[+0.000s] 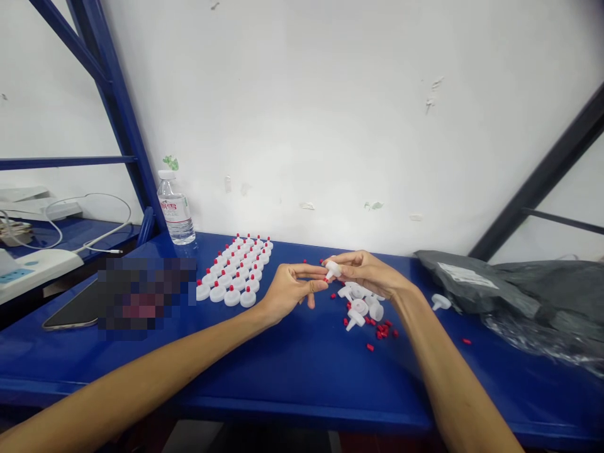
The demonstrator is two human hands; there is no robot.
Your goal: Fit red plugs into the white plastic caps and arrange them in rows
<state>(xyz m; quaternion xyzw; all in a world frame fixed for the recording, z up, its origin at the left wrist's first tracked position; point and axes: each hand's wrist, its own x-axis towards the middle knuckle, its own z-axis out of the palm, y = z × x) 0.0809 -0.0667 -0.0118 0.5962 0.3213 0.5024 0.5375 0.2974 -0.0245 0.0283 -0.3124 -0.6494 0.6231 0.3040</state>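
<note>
White wall (321, 119) fills the back of my head view, with a blue tabletop (302, 377) running along below it. Near the middle, I have the right hand (365, 272) pinching a white nozzle cap (333, 268) between thumb and fingers, its narrow end tilted down toward the left. My left hand (285, 292) meets it there, thumb and forefinger closed on a small red tip (325, 279) at that narrow end; I cannot tell how far the tip is seated. Both pieces are held above the table, between the sorted caps and the loose ones.

Just beneath the right hand I see a loose pile of white caps (359, 306), some on their sides, with red tips (380, 334) scattered around it. Left of the left hand, red-tipped caps (232, 297) stand upright in close rows. Farther right, one stray white cap (441, 301) lies beside a dark grey plastic bag (472, 277), with crinkled clear plastic (523, 343) along the bag's front. Over on the left I have a water bottle (175, 217) near the wall, a dark flat device (75, 305) partly covered by a pixelated patch, and a white power strip (42, 270) at the far edge.
</note>
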